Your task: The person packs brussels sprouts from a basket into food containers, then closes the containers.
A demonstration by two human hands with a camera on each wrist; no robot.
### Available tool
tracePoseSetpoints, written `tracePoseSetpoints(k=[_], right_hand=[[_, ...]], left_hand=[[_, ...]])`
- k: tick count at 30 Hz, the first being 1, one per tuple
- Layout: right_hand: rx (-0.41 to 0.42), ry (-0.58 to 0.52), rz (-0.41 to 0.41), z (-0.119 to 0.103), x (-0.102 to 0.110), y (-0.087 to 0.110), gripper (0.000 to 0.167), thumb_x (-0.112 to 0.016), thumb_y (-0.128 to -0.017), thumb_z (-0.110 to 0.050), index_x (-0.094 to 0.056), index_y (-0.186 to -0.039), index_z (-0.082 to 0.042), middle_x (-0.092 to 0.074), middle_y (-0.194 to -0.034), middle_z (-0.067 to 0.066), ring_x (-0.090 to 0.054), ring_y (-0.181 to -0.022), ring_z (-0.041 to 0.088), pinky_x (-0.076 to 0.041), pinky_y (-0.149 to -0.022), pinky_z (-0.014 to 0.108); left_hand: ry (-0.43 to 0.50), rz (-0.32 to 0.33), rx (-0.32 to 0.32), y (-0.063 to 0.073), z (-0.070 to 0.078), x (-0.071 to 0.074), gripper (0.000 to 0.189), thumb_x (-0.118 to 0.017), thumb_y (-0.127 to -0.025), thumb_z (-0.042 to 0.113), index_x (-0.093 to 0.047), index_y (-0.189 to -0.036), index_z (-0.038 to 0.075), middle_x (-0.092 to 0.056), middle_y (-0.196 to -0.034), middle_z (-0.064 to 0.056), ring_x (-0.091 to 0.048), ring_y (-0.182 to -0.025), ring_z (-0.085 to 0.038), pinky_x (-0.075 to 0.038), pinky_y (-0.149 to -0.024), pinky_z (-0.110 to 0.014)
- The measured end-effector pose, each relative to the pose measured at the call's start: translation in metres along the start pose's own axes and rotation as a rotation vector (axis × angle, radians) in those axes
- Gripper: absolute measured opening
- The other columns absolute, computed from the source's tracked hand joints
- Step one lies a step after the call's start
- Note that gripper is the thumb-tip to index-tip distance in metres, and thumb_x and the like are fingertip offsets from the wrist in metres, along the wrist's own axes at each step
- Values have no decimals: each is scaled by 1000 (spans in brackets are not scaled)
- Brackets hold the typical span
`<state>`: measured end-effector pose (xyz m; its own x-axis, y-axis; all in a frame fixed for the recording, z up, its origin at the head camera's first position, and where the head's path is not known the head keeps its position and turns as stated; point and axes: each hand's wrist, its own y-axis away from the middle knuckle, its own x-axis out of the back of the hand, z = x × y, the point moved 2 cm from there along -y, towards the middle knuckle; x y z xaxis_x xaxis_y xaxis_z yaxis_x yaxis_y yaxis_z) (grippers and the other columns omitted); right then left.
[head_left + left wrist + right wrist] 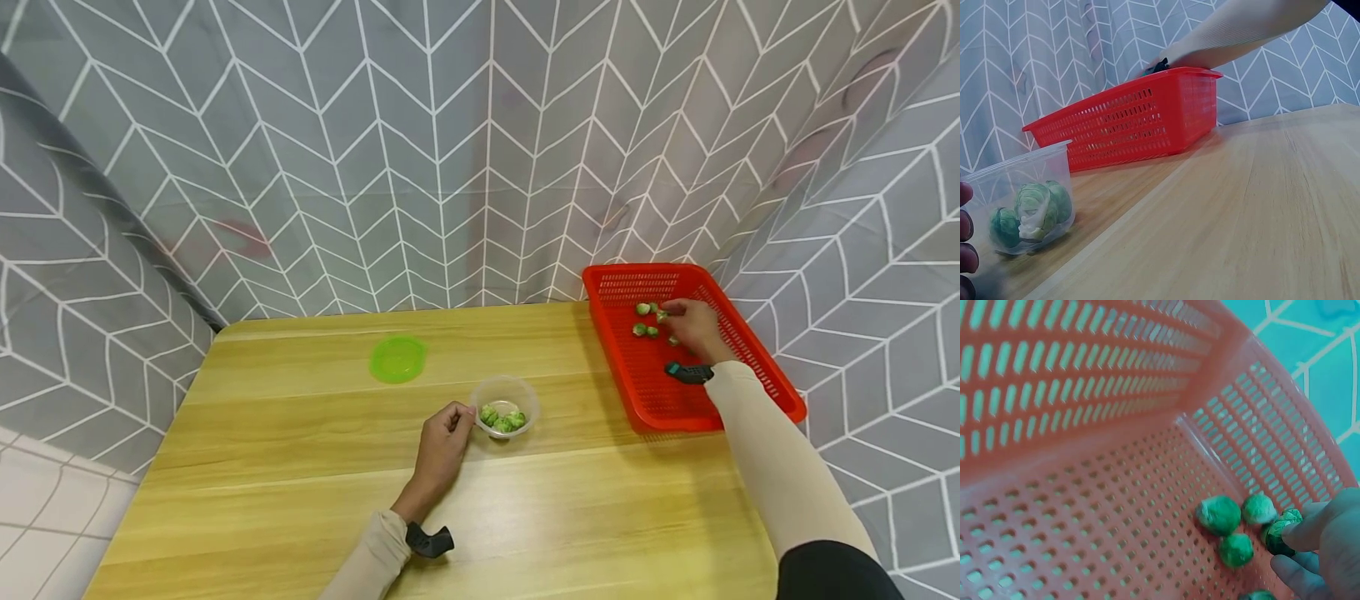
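A small clear plastic tub (486,392) stands on the table with several Brussels sprouts (502,423) in its bottom. At its left side my left hand (442,446) holds the rim between thumb and fingers; in the left wrist view only the fingertips (966,250) show beside the tub (1054,169). My right hand (693,325) reaches down into a red slotted basket (622,367). Its thumb and fingers pinch a Brussels sprout (1280,534) near the basket wall. Other loose sprouts (1219,514) lie close by on the basket floor.
A green round lid (397,359) lies flat on the wooden table (300,450), left of and behind the tub. The basket stands at the table's right edge, its walls rising around my right hand. A grey patterned curtain (450,167) hangs behind and at both sides.
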<state>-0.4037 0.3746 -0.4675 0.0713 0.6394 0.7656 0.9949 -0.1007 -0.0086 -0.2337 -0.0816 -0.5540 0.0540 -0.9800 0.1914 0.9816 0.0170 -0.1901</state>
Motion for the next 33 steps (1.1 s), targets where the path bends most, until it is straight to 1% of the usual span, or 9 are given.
tracePoseSetpoints(k=[1,3,8,12,17,20,23,27,33], right_hand=[[5,-8,3,-3,-1,1,35,-63,-98,-10,-62,-129,6,-64,-124,28,-59,-84,25,-46,-60,24],[16,-31,8,-7,-3,2,33,-63,-98,-9,-63,-128,5,-65,-122,27,-58,-77,20,-45,-56,24],[28,-70,7,-18,-6,5,32,-63,-98,-9,-65,-128,2,-66,-120,25,-54,-65,16,-43,-52,27],[18,-113,7,-25,-8,6,34,-64,-98,-11,-65,-129,1,-65,-120,24,-48,-51,14,-42,-45,29],[59,-111,36,-32,-10,8,33,-69,-96,-12,-67,-126,0,-67,-119,24,-51,-60,6,-40,-46,27],[66,-126,37,-35,-10,11,32,-70,-96,-13,-68,-125,-1,-67,-121,24,-55,-70,-2,-40,-50,24],[61,-161,17,-39,-11,15,33,-69,-97,-14,-67,-127,-1,-66,-124,24,-57,-77,-10,-47,-61,19],[58,-219,-9,-45,-13,21,35,-68,-98,-14,-65,-130,0,-65,-126,24,-59,-79,-11,-53,-75,19],[67,-363,-38,-55,-14,28,38,-68,-97,-12,-62,-132,3,-66,-124,25,-66,-76,-5,-56,-70,22]], left_hand=[[-4,-1,-5,0,0,0,31,-59,-102,38,-70,-83,17,-52,-64,2,-42,-57,-10,-36,-56,-24],[-5,8,2,2,11,1,30,-59,-103,32,-70,-83,13,-53,-64,-1,-41,-57,-9,-35,-57,-24],[11,24,13,8,38,2,25,-60,-102,13,-69,-83,0,-57,-69,-23,-41,-58,-7,-34,-59,-23],[14,26,9,8,38,2,26,-60,-102,13,-68,-84,-3,-58,-71,-24,-42,-60,-7,-34,-60,-22],[13,33,5,9,38,2,27,-61,-102,14,-68,-85,-5,-54,-67,-14,-41,-59,-7,-34,-59,-22],[16,28,1,9,39,3,27,-60,-102,14,-68,-85,-5,-56,-68,-18,-42,-60,-7,-34,-60,-22],[23,24,2,9,39,3,26,-60,-102,13,-68,-85,-4,-58,-72,-23,-43,-61,-7,-35,-60,-22],[23,24,5,9,38,2,27,-60,-102,14,-68,-85,-5,-58,-70,-20,-43,-61,-7,-35,-60,-22],[33,26,11,8,36,2,28,-60,-103,15,-67,-85,-6,-56,-69,-17,-42,-61,-8,-35,-60,-23]])
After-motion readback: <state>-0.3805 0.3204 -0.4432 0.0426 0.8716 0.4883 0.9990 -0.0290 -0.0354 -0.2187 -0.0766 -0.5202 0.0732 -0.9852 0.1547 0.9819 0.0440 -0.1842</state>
